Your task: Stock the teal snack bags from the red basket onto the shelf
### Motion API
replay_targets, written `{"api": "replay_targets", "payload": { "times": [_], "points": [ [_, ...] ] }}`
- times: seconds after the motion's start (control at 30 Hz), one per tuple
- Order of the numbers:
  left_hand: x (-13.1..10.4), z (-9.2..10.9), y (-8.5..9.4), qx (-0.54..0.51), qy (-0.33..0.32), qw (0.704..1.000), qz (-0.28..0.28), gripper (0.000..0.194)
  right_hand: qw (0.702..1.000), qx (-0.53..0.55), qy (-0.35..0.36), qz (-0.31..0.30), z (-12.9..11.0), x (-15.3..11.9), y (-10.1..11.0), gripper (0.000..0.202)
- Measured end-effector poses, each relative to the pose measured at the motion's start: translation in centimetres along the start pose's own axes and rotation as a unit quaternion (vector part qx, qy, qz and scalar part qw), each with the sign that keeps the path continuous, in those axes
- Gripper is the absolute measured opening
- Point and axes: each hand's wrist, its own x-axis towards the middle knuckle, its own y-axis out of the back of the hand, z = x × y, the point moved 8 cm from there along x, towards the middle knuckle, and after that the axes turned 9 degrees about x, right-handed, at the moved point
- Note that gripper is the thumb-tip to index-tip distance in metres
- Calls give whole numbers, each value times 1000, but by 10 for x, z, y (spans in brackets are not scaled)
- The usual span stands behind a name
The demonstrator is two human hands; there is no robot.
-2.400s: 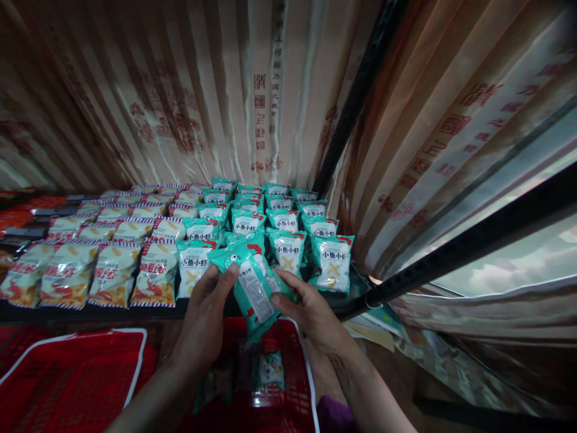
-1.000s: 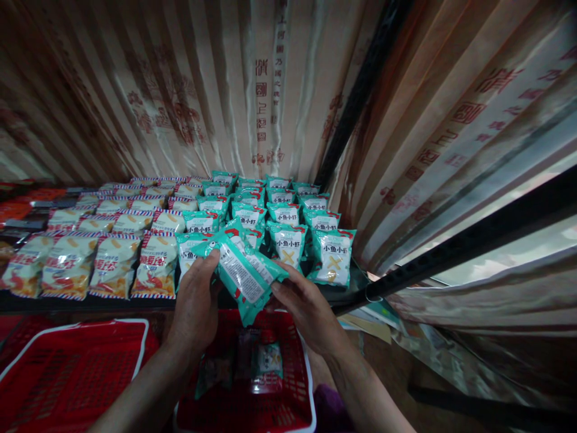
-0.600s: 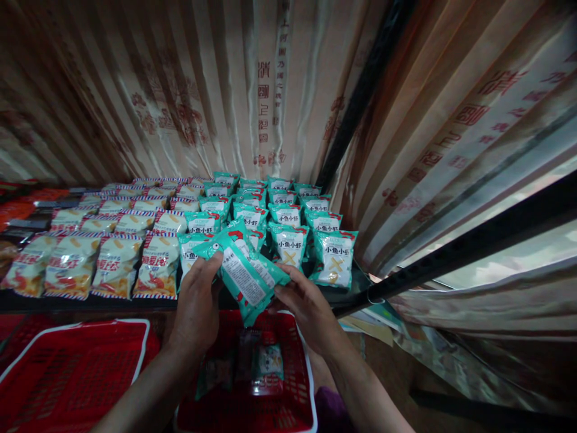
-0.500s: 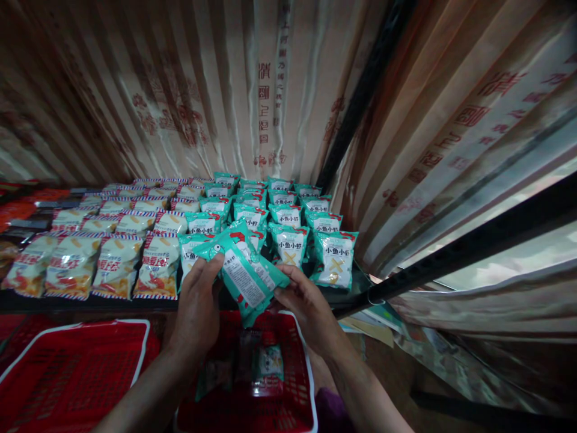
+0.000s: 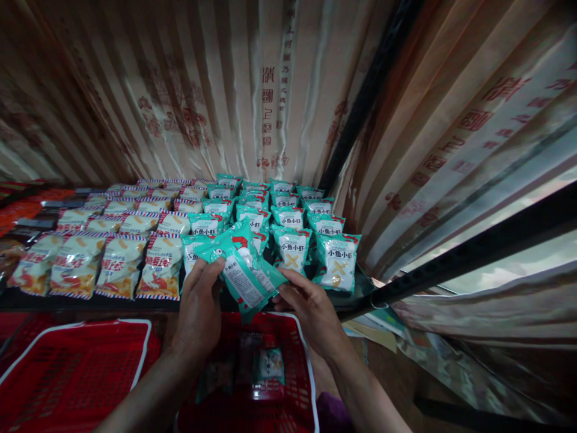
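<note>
A teal snack bag (image 5: 246, 270), its printed back turned toward me, is held tilted between my two hands. My left hand (image 5: 202, 294) pinches its upper left corner with the thumb on top. On the other side, my right hand (image 5: 309, 304) grips the lower right corner. Right behind the bag stand rows of matching teal snack bags (image 5: 292, 248) on a dark shelf (image 5: 171, 305). Beneath my hands is a red basket (image 5: 304, 376) with a white rim, holding several small packets, one of them a teal and white packet (image 5: 271, 364).
Rows of cream snack bags (image 5: 160, 264) fill the shelf's left part, with orange and dark packages (image 5: 27, 210) beyond. A second red basket (image 5: 76, 373) sits lower left. A black metal post (image 5: 360, 114) and a slanting rail (image 5: 451, 246) bound the right side, before patterned curtains (image 5: 216, 78).
The view has shifted slightly, so the shelf goods appear a little further right. Both hands keep hold of the teal bag, almost unmoved.
</note>
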Motion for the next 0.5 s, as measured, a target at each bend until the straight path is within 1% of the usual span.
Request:
{"api": "replay_targets", "payload": {
  "times": [0.07, 0.13, 0.2, 0.27, 0.3, 0.37, 0.43, 0.5],
  "points": [
    [2, 5, 1, -18, 6, 1000, -8, 16, 1000, -5, -2, 3, -1, 0, -1, 41],
    [4, 11, 2, -45, 32, 998, -14, 17, 1000, -9, 1, 10, -4, -1, -2, 38],
    [6, 13, 6, -88, 86, 992, -8, 16, 999, -8, 16, 26, -8, -1, -2, 35],
    [5, 12, 6, -152, 150, 977, 3, 14, 997, -23, 47, 50, -14, -4, 0, 31],
    [3, 11, 4, -190, 175, 966, 4, 13, 995, -44, 69, 62, -19, -6, 1, 28],
    [1, 7, -3, -262, 204, 943, 0, 12, 982, -108, 134, 83, -33, -13, 1, 20],
    [-3, 2, -12, -317, 214, 924, -6, 21, 955, -181, 218, 85, -51, -23, -6, 16],
    [-5, -4, -17, -345, 214, 914, -7, 34, 919, -248, 298, 73, -67, -36, -17, 19]
  ]
}}
